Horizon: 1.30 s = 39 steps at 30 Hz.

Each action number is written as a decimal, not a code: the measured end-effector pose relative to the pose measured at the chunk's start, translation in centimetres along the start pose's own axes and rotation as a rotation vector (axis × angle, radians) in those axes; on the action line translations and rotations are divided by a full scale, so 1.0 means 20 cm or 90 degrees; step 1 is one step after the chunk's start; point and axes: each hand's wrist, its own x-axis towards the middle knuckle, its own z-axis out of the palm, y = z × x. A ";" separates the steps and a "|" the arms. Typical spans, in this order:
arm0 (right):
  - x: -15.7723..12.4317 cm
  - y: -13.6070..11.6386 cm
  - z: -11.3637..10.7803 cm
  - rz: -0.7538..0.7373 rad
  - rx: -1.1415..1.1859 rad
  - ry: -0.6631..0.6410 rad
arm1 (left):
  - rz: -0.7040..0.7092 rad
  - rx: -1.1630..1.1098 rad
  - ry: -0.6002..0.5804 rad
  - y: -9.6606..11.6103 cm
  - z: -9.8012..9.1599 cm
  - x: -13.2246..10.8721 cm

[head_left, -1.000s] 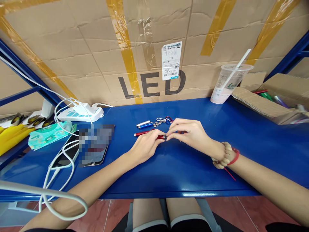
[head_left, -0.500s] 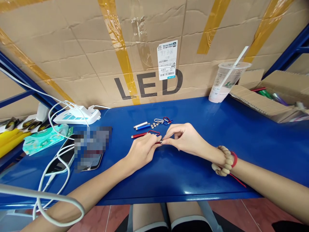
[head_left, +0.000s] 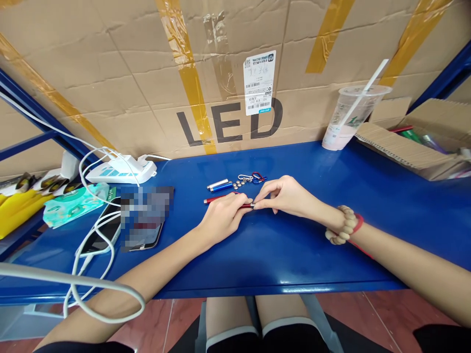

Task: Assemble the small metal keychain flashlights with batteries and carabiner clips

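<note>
My left hand point(head_left: 222, 218) is closed around a slim red metal tube point(head_left: 247, 206), most of it hidden by the fingers. At the tube's silver end, my right hand point(head_left: 285, 196) pinches with thumb and forefinger; whether a separate small part is between those fingertips is too small to tell. Just beyond my left hand lies another red tube point(head_left: 211, 200), partly covered. Farther back, a silver tube point(head_left: 217, 185) and a blue tube point(head_left: 222, 187) lie side by side. Several button cells point(head_left: 239, 184) and small carabiner clips point(head_left: 258, 177) lie to their right.
Phones point(head_left: 101, 230) and looping white cables point(head_left: 75, 274) occupy the left, near a white power strip point(head_left: 145, 170) and a green packet point(head_left: 77, 203). A plastic cup point(head_left: 340, 122) with a straw and an open carton point(head_left: 401, 147) stand back right. A large cardboard box point(head_left: 140, 73) walls the back.
The whole view has shifted slightly, so everything sits a little higher and further right. Both hands stay together at the red tube, with only slight finger movement.
</note>
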 end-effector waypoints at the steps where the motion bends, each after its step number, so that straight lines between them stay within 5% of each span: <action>1: 0.00 0.00 0.00 -0.003 -0.001 -0.002 | -0.007 -0.004 -0.002 0.00 0.00 0.00; 11: -0.01 -0.01 -0.04 -0.088 -0.190 -0.014 | -0.105 -0.185 -0.059 -0.01 0.00 0.01; 21: -0.03 -0.04 -0.07 -0.248 -0.434 -0.066 | 0.001 -0.134 -0.089 -0.02 -0.02 0.03; 32: -0.03 -0.04 -0.06 -0.267 -0.394 -0.094 | -0.104 -0.231 -0.163 -0.01 -0.05 0.02; 39: -0.03 -0.01 -0.01 -0.234 -0.322 -0.084 | -0.085 -0.243 -0.104 -0.02 -0.03 0.01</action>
